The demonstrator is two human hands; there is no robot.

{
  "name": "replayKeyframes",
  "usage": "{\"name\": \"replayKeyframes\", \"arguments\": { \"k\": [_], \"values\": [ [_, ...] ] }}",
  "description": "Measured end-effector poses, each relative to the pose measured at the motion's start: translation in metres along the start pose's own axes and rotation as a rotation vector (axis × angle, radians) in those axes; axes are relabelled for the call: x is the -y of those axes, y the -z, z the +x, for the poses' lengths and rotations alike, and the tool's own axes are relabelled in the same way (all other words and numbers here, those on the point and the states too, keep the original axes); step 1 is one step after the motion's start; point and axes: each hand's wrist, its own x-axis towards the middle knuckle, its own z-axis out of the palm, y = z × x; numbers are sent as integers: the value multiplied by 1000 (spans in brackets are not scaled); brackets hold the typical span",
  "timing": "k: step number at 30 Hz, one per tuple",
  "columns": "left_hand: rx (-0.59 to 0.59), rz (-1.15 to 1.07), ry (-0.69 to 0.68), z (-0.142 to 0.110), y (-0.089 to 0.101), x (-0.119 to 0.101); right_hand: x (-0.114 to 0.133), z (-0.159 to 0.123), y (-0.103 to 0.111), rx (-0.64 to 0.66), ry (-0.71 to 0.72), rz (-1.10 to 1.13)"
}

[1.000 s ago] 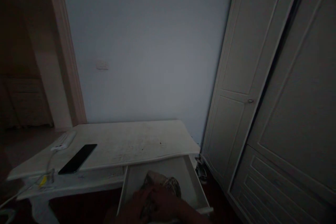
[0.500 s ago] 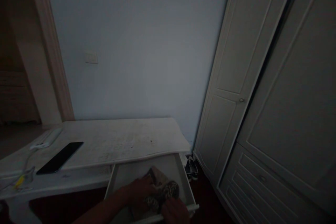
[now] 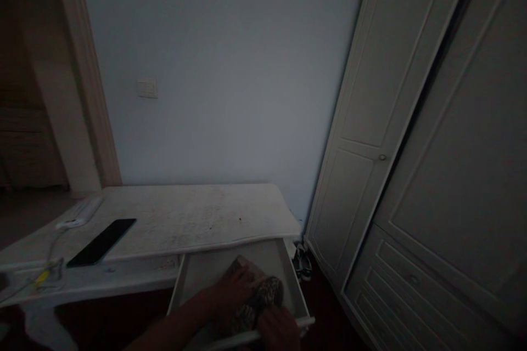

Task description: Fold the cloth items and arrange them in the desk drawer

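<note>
Inside the pulled-out white drawer (image 3: 288,271) lies a bunched beige-brown cloth (image 3: 251,267). One part of it, with a dark and white pattern, is rolled into a rounded bulge. My left hand (image 3: 230,296) reaches across from the left and grips the cloth from above, its fingers partly lost in shadow. At the drawer's front edge, my right hand (image 3: 279,329) is closed on the near right side of the patterned part. Dim light hides the exact finger positions and the cloth's underside.
A black phone (image 3: 102,241) lies on the white desk (image 3: 197,214), with a white power strip (image 3: 80,213) and a yellow-tagged cable (image 3: 42,278) at the left. Shoes (image 3: 302,262) stand on the floor right of the drawer. A white wardrobe (image 3: 354,192) rises at the right.
My left hand has shifted slightly forward over the beige part, covering more of it. The right hand stays on the patterned part. The view has moved a little.
</note>
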Motion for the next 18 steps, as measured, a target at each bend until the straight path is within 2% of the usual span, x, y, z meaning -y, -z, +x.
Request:
{"name": "replayKeyframes", "arguments": {
  "k": [3, 7, 9, 14, 16, 18],
  "values": [
    [-18, -22, -19, 11, 2, -8, 1, 5, 7, 9, -24, 3],
    [-80, -32, 25, 8, 13, -4, 0, 2, 6, -77, -34, -2],
    [-131, -31, 89, -1, 19, 6, -1, 1, 6, -29, -28, -6],
    [-195, -42, 406, -33, 25, 36, -6, 8, 13, 93, 19, -23],
    [-179, -59, 461, -44, 22, 43, -6, 10, 13, 101, 45, -31],
    [-148, -93, 456, -55, 16, 46, -6, 9, 8, 56, 49, -41]
  ]
}}
